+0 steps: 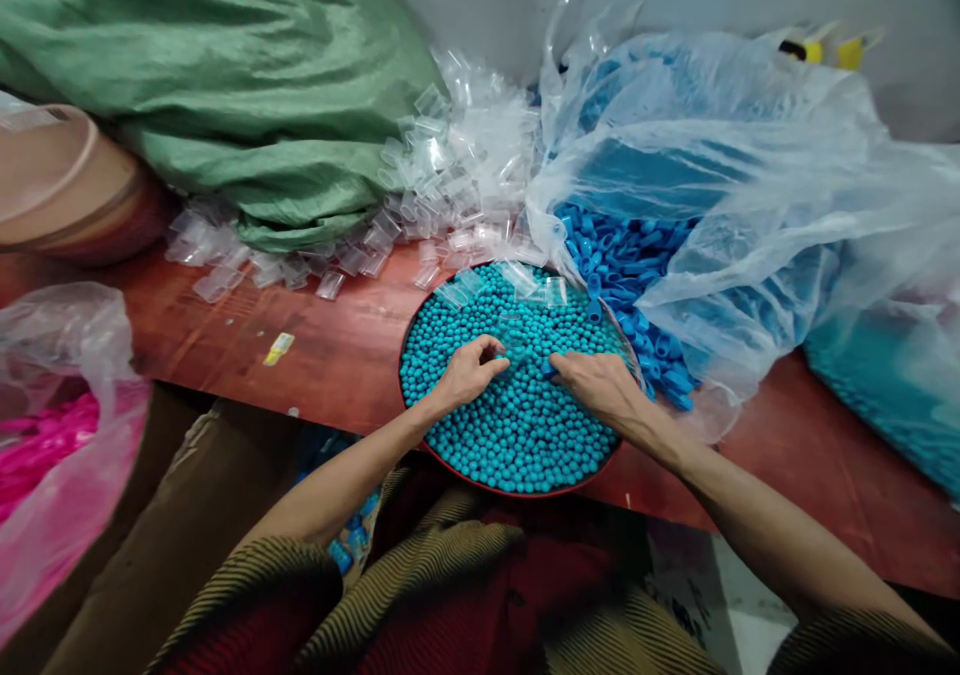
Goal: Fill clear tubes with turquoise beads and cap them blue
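Note:
A round tray with a red rim (517, 493) is filled with small turquoise balls (517, 435). Over its left part is my left hand (474, 370), thumb and fingers curved toward each other around a clear plastic piece that is hard to make out. My right hand (596, 383) is over the right part, its fingers pinched on a small dark blue piece (551, 366). Several clear plastic pieces (556, 292) lie on the balls at the tray's back edge. The two hands are apart.
Clear pieces (480, 175) are heaped behind the tray, beside a green sack (262, 85). Blue parts (637, 265) spill from a plastic bag (750, 175) at right. A tub (67, 185) and a bag of pink parts (45, 445) are at left.

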The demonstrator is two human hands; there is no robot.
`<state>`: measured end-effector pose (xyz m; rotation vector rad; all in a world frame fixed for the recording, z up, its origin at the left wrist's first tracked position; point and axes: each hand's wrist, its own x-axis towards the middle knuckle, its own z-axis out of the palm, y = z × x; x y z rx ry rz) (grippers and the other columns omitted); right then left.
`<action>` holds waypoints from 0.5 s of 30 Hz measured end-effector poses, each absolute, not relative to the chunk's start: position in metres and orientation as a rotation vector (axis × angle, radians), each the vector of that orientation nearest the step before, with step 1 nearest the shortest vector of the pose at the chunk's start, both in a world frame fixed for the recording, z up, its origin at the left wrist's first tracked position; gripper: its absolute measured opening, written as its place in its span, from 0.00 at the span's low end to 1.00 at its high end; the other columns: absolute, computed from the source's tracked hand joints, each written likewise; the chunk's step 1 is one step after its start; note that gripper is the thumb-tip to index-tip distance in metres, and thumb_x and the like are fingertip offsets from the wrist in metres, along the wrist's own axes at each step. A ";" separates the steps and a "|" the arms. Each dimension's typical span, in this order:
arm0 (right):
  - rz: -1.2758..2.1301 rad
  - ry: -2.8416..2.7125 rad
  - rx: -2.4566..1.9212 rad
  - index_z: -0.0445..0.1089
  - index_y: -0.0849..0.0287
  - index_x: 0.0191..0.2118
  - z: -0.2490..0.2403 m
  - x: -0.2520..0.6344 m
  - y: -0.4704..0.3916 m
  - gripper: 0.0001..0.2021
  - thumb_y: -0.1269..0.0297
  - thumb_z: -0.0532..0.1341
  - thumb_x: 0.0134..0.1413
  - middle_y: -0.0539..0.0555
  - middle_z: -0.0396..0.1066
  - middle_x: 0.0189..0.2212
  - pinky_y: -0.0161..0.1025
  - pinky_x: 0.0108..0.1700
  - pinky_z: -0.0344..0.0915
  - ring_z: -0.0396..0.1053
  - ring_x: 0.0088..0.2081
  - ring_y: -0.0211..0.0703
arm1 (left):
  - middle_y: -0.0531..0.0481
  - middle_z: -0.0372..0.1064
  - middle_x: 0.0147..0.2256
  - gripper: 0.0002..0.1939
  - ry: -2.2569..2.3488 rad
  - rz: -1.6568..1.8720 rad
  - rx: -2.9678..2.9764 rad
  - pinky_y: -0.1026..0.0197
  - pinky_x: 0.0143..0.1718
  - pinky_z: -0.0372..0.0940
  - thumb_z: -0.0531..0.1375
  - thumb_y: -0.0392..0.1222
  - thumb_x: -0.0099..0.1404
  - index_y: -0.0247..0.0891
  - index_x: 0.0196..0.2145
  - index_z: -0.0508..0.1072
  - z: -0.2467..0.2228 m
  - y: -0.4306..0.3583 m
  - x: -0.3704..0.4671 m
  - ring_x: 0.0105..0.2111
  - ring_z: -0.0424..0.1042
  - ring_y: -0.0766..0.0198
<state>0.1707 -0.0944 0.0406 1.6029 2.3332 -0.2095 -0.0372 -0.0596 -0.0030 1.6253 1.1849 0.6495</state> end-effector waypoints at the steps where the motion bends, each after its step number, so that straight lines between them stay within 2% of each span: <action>1: -0.123 2.361 1.636 0.69 0.58 0.39 0.041 0.170 -0.093 0.09 0.64 0.52 0.59 0.58 0.72 0.33 0.36 0.27 0.52 0.69 0.32 0.45 | 0.56 0.61 0.27 0.06 1.156 0.649 1.584 0.65 0.31 0.59 0.58 0.40 0.56 0.36 0.32 0.66 -0.003 -0.058 -0.040 0.27 0.61 0.69; 4: 0.075 2.505 1.752 0.68 0.60 0.35 0.037 0.169 -0.089 0.07 0.64 0.54 0.57 0.60 0.69 0.36 0.37 0.32 0.53 0.66 0.37 0.48 | 0.57 0.58 0.27 0.08 1.078 0.674 1.477 0.67 0.28 0.59 0.56 0.42 0.57 0.37 0.32 0.62 -0.003 -0.057 -0.045 0.26 0.59 0.70; 7: 0.007 2.621 1.890 0.67 0.61 0.36 0.028 0.165 -0.087 0.08 0.66 0.52 0.59 0.57 0.69 0.31 0.37 0.34 0.55 0.65 0.34 0.46 | 0.57 0.57 0.26 0.11 1.065 0.691 1.364 0.68 0.24 0.60 0.56 0.44 0.57 0.38 0.35 0.60 -0.002 -0.061 -0.044 0.26 0.60 0.70; 12: -0.100 2.747 1.970 0.66 0.63 0.49 0.014 0.152 -0.090 0.15 0.68 0.47 0.61 0.58 0.68 0.32 0.39 0.37 0.61 0.66 0.35 0.47 | 0.56 0.59 0.30 0.13 1.051 0.682 1.322 0.68 0.23 0.62 0.56 0.41 0.56 0.37 0.39 0.60 0.001 -0.067 -0.037 0.24 0.61 0.72; 15: -0.336 2.853 2.055 0.62 0.63 0.55 0.014 0.149 -0.090 0.19 0.66 0.47 0.62 0.59 0.69 0.34 0.41 0.38 0.65 0.67 0.36 0.47 | 0.57 0.61 0.29 0.12 1.029 0.618 1.306 0.68 0.21 0.61 0.54 0.40 0.58 0.37 0.40 0.60 0.003 -0.068 -0.033 0.22 0.62 0.72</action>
